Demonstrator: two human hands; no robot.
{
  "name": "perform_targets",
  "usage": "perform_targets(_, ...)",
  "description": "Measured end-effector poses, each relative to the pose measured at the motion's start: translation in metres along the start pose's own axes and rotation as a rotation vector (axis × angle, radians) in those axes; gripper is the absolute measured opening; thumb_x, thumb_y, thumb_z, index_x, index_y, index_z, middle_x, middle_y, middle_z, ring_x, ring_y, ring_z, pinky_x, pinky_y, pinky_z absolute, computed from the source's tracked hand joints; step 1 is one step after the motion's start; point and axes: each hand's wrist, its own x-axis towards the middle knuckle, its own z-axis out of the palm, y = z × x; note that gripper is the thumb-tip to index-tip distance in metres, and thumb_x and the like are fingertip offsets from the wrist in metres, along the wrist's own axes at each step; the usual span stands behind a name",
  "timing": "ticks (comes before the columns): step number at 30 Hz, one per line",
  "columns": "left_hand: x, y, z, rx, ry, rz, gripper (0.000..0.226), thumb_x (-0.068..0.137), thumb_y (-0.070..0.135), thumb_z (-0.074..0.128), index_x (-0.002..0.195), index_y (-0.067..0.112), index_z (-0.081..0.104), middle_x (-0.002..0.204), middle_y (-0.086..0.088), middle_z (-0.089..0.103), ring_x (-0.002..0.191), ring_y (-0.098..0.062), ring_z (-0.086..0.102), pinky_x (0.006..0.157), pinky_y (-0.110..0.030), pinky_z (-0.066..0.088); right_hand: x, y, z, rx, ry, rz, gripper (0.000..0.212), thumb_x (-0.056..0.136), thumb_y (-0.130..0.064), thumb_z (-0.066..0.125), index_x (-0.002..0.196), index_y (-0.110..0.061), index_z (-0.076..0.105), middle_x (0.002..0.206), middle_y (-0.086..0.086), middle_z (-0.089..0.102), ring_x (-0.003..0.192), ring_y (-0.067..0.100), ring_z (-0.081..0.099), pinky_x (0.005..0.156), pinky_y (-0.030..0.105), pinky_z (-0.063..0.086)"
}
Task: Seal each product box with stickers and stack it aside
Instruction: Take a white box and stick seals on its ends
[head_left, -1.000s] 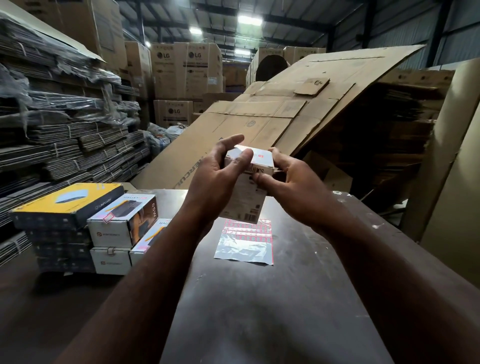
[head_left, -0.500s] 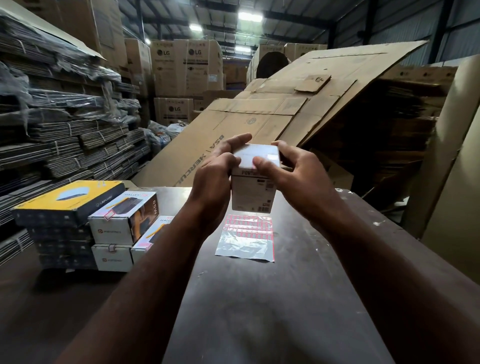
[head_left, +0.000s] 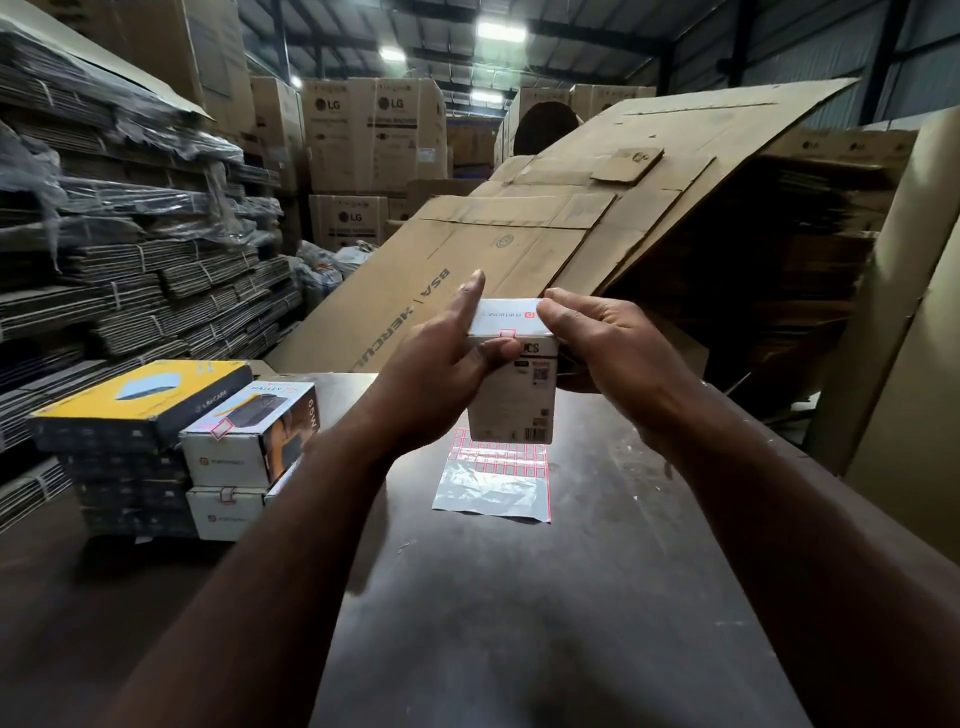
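Your left hand (head_left: 441, 374) and right hand (head_left: 608, 358) grip the box (head_left: 511, 400), with a sticker (head_left: 507, 334) across its lid edge. Sealed boxes (head_left: 228, 457) stand centre left; stacking this one evidently remains.

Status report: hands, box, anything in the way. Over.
Gripping box: left hand, right hand. Red sticker across its top edge, left thumb at it. Nothing blocks; sticker sheet on table below.
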Motion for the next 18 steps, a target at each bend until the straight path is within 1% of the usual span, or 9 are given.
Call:
perform_targets(3,-0.001,-0.004,-0.010,-0.005,-0.059,0.014,0.077,0.100,0.025,0.061,0.161,0.015,0.017,0.162,-0.007,0.033,0.140,-0.006,0.035,0.109,-0.019,0.031,-0.004,-0.004,-0.005,-0.072,-0.130,-0.045,0.075,0.095,-0.043,0.063,0.156,-0.011,0.032,0.131,0.002,0.064,0.115,0.014,0.065,0.088,0.028,0.058)
perform_targets(5,-0.003,-0.005,-0.016,-0.112,-0.119,-0.015,0.081,0.097,0.007,0.064,0.161,0.013,0.014,0.158,0.000,0.037,0.131,0.005,0.042,0.104,-0.011,0.036,-0.005,-0.005,-0.006,-0.211,-0.135,-0.122,0.091,0.084,-0.047,0.070,0.156,-0.007,0.030,0.134,0.000,0.063,0.116,0.013,0.064,0.095,0.035,0.057)
perform_targets(7,-0.005,-0.006,-0.019,-0.228,-0.193,-0.057,0.089,0.092,-0.007,0.064,0.161,0.014,0.012,0.141,0.018,0.047,0.118,0.014,0.053,0.095,-0.009,0.045,-0.007,-0.004,-0.006,-0.304,-0.131,-0.190,0.084,0.085,-0.040,0.074,0.152,-0.005,0.038,0.131,0.001,0.066,0.116,0.013,0.065,0.096,0.040,0.058)
perform_targets(9,-0.006,-0.008,-0.021,-0.301,-0.219,-0.096,0.096,0.088,-0.014,0.064,0.162,0.016,0.010,0.130,0.025,0.050,0.120,0.010,0.056,0.094,-0.015,0.050,-0.007,-0.002,-0.008,-0.318,-0.159,-0.218,0.076,0.090,-0.031,0.073,0.152,-0.005,0.038,0.134,0.000,0.065,0.118,0.012,0.064,0.097,0.040,0.057)
perform_targets(10,-0.007,-0.009,-0.021,-0.343,-0.221,-0.113,0.099,0.086,-0.015,0.065,0.162,0.017,0.010,0.131,0.022,0.053,0.124,0.003,0.057,0.096,-0.020,0.052,-0.007,-0.004,-0.009,-0.318,-0.176,-0.213,0.077,0.091,-0.029,0.071,0.154,-0.005,0.033,0.139,-0.005,0.058,0.121,0.010,0.062,0.099,0.038,0.056)
perform_targets(12,-0.008,-0.007,-0.025,-0.428,-0.212,-0.147,0.102,0.084,-0.015,0.067,0.162,0.018,0.009,0.130,0.015,0.062,0.127,-0.007,0.059,0.098,-0.026,0.053,-0.008,-0.008,-0.012,-0.293,-0.233,-0.180,0.075,0.094,-0.025,0.067,0.155,-0.004,0.030,0.136,-0.016,0.049,0.121,0.009,0.060,0.100,0.036,0.056)
perform_targets(13,-0.008,-0.006,-0.027,-0.462,-0.201,-0.165,0.102,0.083,-0.014,0.068,0.161,0.016,0.010,0.126,0.012,0.066,0.124,-0.008,0.061,0.097,-0.026,0.054,-0.008,-0.008,-0.014,-0.251,-0.271,-0.149,0.069,0.095,-0.021,0.065,0.153,-0.002,0.033,0.134,-0.015,0.053,0.119,0.011,0.062,0.098,0.038,0.057)
perform_targets(15,-0.007,-0.005,-0.031,-0.513,-0.177,-0.205,0.097,0.084,-0.009,0.068,0.161,0.013,0.013,0.117,0.009,0.071,0.114,-0.009,0.068,0.090,-0.025,0.058,-0.007,-0.007,-0.019,-0.159,-0.329,-0.079,0.054,0.098,-0.015,0.062,0.145,-0.001,0.039,0.127,0.003,0.066,0.115,0.018,0.067,0.095,0.043,0.058)
perform_targets(18,-0.006,-0.004,-0.033,-0.554,-0.142,-0.253,0.093,0.081,0.007,0.073,0.159,0.010,0.022,0.119,0.004,0.073,0.109,-0.011,0.070,0.083,-0.028,0.060,-0.005,-0.006,-0.020,-0.052,-0.297,-0.030,0.064,0.098,-0.009,0.061,0.153,0.000,0.029,0.127,0.009,0.068,0.114,0.019,0.069,0.095,0.044,0.058)
